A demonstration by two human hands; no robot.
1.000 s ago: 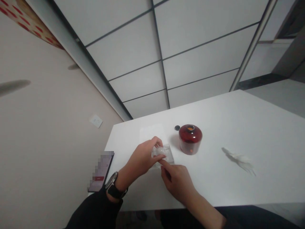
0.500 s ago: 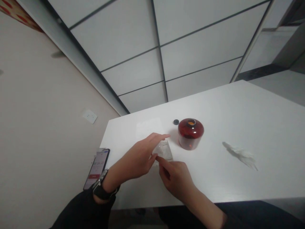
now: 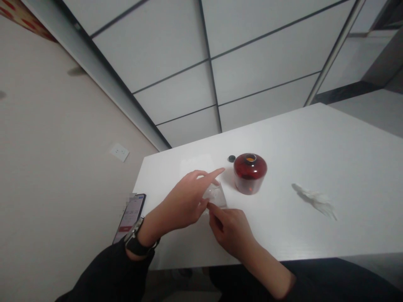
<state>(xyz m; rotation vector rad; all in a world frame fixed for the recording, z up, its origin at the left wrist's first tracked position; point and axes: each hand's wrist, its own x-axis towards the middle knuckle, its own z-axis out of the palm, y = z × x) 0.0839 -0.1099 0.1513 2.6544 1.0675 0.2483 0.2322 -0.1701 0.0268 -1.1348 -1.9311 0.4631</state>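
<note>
Overall, the largest item is a white panelled surface [image 3: 163,54] with dark seams, filling the upper part of the view and meeting a pale beige wall [image 3: 56,176] along a grey metal strip. One white wall socket plate [image 3: 119,152] is fixed to the wall. Below it stands a white table [image 3: 327,142], its top bare of marks at the far right.

Items on the table, in descending order: one glossy dark-red round jar [image 3: 250,173], upright, with an orange-lit opening; one smartphone [image 3: 129,212], screen lit and partly pixelated, at the table's left edge; one wispy white scrap [image 3: 313,204], possibly tissue, well right of the jar; one small transparent plastic packet [image 3: 215,197], near the jar's lower left; one small dark round cap [image 3: 231,158], just beside the jar.

Hands: the left hand [image 3: 184,201], wearing a black wristwatch [image 3: 135,239], is open, its index finger [image 3: 215,173] stretched past the packet towards the jar. The right hand [image 3: 229,230] pinches the packet's lower edge narrowly between thumb and forefinger. Both forearms emerge from black sleeves [image 3: 103,268].
</note>
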